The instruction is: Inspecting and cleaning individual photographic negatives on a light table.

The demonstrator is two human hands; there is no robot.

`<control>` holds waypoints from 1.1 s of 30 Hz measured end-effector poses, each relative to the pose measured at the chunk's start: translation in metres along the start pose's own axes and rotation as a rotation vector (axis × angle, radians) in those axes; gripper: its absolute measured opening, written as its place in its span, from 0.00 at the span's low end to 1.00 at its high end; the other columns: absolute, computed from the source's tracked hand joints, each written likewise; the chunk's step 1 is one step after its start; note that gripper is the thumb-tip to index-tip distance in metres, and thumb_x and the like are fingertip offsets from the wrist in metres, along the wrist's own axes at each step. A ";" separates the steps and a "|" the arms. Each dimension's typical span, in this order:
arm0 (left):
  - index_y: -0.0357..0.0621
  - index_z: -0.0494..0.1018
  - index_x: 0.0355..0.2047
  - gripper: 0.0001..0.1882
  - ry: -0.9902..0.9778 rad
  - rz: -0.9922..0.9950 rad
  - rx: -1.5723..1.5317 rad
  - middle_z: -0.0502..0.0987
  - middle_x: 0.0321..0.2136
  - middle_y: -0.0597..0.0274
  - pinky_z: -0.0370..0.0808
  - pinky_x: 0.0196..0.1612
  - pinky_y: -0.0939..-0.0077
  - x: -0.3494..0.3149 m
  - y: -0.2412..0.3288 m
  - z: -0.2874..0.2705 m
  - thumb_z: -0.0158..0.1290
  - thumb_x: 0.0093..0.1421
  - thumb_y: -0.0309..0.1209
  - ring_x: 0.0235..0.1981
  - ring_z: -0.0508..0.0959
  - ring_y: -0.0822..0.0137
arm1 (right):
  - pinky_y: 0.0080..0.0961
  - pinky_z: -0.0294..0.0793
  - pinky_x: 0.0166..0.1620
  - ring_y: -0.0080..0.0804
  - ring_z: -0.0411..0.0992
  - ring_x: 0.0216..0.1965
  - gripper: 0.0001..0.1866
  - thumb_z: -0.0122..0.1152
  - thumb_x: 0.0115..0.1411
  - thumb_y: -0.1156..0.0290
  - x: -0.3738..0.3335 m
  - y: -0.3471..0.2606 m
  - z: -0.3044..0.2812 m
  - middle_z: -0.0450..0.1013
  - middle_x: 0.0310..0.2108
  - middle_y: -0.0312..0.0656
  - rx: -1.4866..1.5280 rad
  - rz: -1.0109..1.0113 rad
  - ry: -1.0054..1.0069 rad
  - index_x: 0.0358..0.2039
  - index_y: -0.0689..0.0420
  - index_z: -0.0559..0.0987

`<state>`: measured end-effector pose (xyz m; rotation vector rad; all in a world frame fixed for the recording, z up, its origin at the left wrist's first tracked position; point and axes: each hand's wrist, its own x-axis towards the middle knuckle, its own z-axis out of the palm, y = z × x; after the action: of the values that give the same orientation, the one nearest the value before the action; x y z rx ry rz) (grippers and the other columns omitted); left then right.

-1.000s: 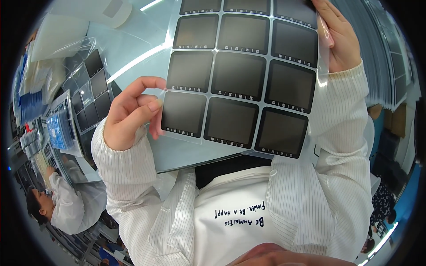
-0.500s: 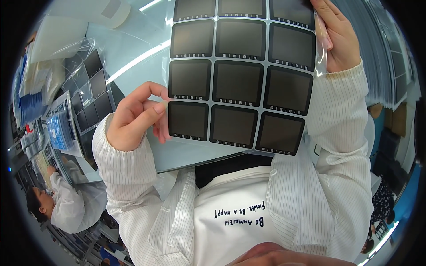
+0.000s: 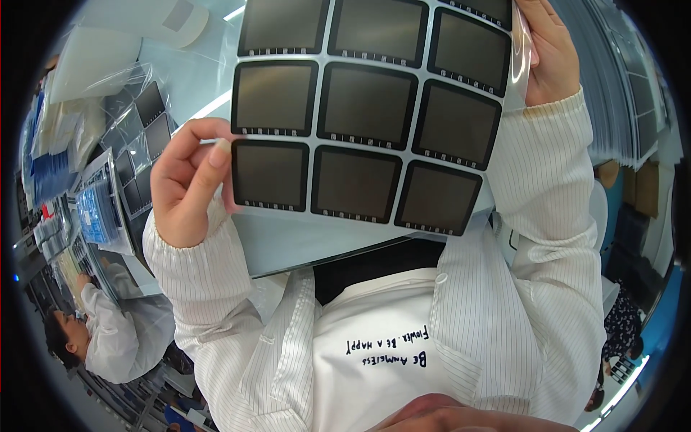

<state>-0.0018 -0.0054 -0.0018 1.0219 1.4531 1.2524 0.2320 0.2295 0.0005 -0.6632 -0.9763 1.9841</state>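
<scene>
Raised in front of me is a thin sheet (image 3: 367, 108) with a grid of dark rectangular panels, each with a black border and small marks along its lower edge. My left hand (image 3: 188, 183) pinches its left edge between thumb and fingers, near the lower corner. Far up on the opposite side, my right hand (image 3: 551, 54) grips the right edge; its fingers are partly hidden behind the sheet. A strip of clear film (image 3: 520, 72) shows along that edge beside the right hand. The top of the sheet runs out of view.
Below the sheet lies a pale glass-like tabletop (image 3: 288, 241). To the right stands a tall stack of sheets (image 3: 612, 93). On the left are a similar gridded sheet (image 3: 150, 108), a blue packet (image 3: 99, 212) and a white rounded object (image 3: 183, 25). A co-worker (image 3: 122, 338) sits at lower left.
The sheet appears larger and tilted differently, its left edge shifted left and its lower edge slightly up. My left hand has moved left with it; my right hand has barely moved.
</scene>
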 end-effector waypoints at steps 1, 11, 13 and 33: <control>0.33 0.65 0.42 0.11 0.002 0.004 0.000 0.73 0.20 0.65 0.62 0.19 0.89 0.000 0.001 0.000 0.45 0.64 0.29 0.14 0.68 0.79 | 0.18 0.70 0.16 0.22 0.66 0.09 0.13 0.48 0.65 0.65 -0.002 -0.001 0.014 0.75 0.17 0.40 0.023 -0.043 0.090 0.36 0.63 0.75; 0.33 0.58 0.56 0.40 -0.073 0.319 -0.455 0.72 0.37 0.53 0.68 0.22 0.77 -0.016 -0.009 0.006 0.39 0.60 0.60 0.23 0.72 0.68 | 0.14 0.69 0.17 0.20 0.67 0.10 0.14 0.49 0.65 0.63 -0.004 -0.004 0.030 0.77 0.23 0.40 0.125 -0.330 -0.028 0.38 0.63 0.75; 0.38 0.57 0.58 0.45 0.142 0.250 -0.640 0.73 0.39 0.51 0.69 0.24 0.74 -0.029 -0.021 0.026 0.41 0.55 0.65 0.25 0.73 0.65 | 0.12 0.68 0.16 0.19 0.65 0.08 0.15 0.48 0.65 0.63 -0.011 -0.017 0.031 0.77 0.22 0.40 0.140 -0.305 -0.159 0.38 0.63 0.75; 0.39 0.75 0.32 0.10 -0.030 -0.024 -0.484 0.76 0.25 0.63 0.69 0.26 0.83 -0.075 0.018 0.133 0.58 0.57 0.34 0.22 0.71 0.75 | 0.21 0.75 0.34 0.27 0.75 0.31 0.13 0.51 0.64 0.64 -0.014 0.025 0.056 0.76 0.33 0.40 0.112 0.054 -0.228 0.41 0.60 0.76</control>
<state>0.1447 -0.0472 0.0189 0.6884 1.0584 1.4693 0.1882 0.1870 0.0130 -0.4122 -0.9805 2.1794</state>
